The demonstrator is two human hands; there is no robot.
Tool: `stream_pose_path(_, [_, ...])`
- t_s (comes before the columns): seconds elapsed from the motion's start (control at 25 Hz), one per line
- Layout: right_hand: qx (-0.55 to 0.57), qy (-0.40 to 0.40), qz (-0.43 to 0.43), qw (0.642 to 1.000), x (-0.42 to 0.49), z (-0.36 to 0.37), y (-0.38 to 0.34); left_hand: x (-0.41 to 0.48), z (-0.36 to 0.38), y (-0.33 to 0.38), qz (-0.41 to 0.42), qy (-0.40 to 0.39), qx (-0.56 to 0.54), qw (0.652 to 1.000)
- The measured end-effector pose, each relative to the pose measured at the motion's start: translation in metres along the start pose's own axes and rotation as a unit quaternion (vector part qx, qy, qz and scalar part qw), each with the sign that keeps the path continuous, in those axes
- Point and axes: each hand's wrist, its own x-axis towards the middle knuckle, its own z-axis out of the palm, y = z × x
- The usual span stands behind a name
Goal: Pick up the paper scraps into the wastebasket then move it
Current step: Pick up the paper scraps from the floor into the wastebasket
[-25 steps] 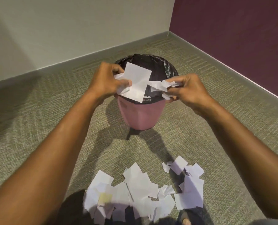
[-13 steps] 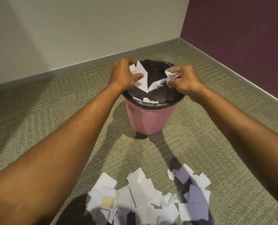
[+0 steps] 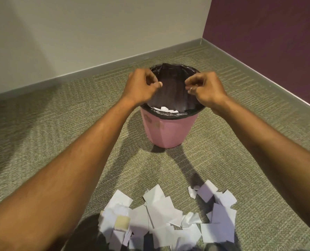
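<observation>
wastebasket (image 3: 169,131) | hands' grip empty above | scraps (image 3: 166,218) on carpet (image 3: 42,133)

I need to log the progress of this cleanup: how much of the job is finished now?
Done: a few paper scraps lie inside the pink wastebasket with its black liner. In hand: nothing visible; the left hand and right hand are above the opening with curled fingers. Left: the large pile of scraps on the carpet, and moving the wastebasket.
</observation>
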Motion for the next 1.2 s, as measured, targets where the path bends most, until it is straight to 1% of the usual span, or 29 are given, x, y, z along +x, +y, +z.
stream_pose_path(0.08, [0.007, 0.027, -0.006, 1.0, -0.008, -0.007, 0.006, -0.016, 0.007, 0.002, 0.002, -0.04, -0.044, 0.998])
stream_pose_path(0.16, [0.008, 0.047, -0.002, 0.999, -0.023, -0.016, 0.022, -0.04, 0.024, -0.001, -0.017, -0.116, -0.073, 0.99])
stream_pose_path(0.24, [-0.007, 0.043, 0.028, 0.999, -0.045, -0.025, 0.049, -0.065, 0.049, -0.009, -0.027, -0.16, -0.058, 0.985])
stream_pose_path(0.32, [-0.033, 0.023, 0.078, 0.996, -0.073, -0.032, 0.085, -0.086, 0.073, -0.018, -0.012, -0.189, -0.016, 0.982])
stream_pose_path(0.4, [-0.07, -0.003, 0.108, 0.992, -0.103, -0.038, 0.121, -0.1, 0.096, -0.027, 0.004, -0.206, 0.013, 0.979])
stream_pose_path(0.48, [-0.117, -0.064, 0.145, 0.98, -0.13, -0.042, 0.155, -0.111, 0.116, -0.034, -0.006, -0.238, 0.011, 0.971])
stream_pose_path(0.52, [-0.154, -0.11, 0.168, 0.967, -0.142, -0.043, 0.169, -0.116, 0.126, -0.036, -0.007, -0.269, 0.016, 0.963])
stream_pose_path(0.56, [-0.192, -0.162, 0.187, 0.95, -0.155, -0.044, 0.183, -0.122, 0.137, -0.038, -0.003, -0.307, 0.026, 0.951])
stream_pose_path(0.64, [-0.259, -0.263, 0.197, 0.908, -0.177, -0.041, 0.207, -0.136, 0.162, -0.042, 0.018, -0.375, 0.06, 0.925])
stream_pose_path(0.72, [-0.301, -0.331, 0.198, 0.872, -0.195, -0.035, 0.225, -0.15, 0.189, -0.044, 0.042, -0.421, 0.111, 0.899])
stream_pose_path(0.76, [-0.308, -0.353, 0.2, 0.86, -0.203, -0.031, 0.234, -0.159, 0.203, -0.046, 0.058, -0.437, 0.142, 0.886])
stream_pose_path(0.88, [-0.349, -0.39, 0.196, 0.829, -0.223, -0.021, 0.253, -0.188, 0.239, -0.049, 0.086, -0.458, 0.229, 0.855])
stream_pose_path(0.96, [-0.39, -0.39, 0.18, 0.815, -0.234, -0.014, 0.26, -0.206, 0.259, -0.05, 0.08, -0.453, 0.265, 0.847])
stream_pose_path(1.04, [-0.425, -0.363, 0.146, 0.816, -0.243, -0.007, 0.263, -0.221, 0.273, -0.052, 0.091, -0.43, 0.304, 0.845])
stream_pose_path(1.12, [-0.455, -0.323, 0.102, 0.824, -0.249, -0.002, 0.264, -0.23, 0.281, -0.055, 0.123, -0.394, 0.343, 0.844])
stream_pose_path(1.2, [-0.445, -0.286, 0.082, 0.845, -0.251, 0.002, 0.266, -0.232, 0.285, -0.057, 0.154, -0.36, 0.354, 0.849])
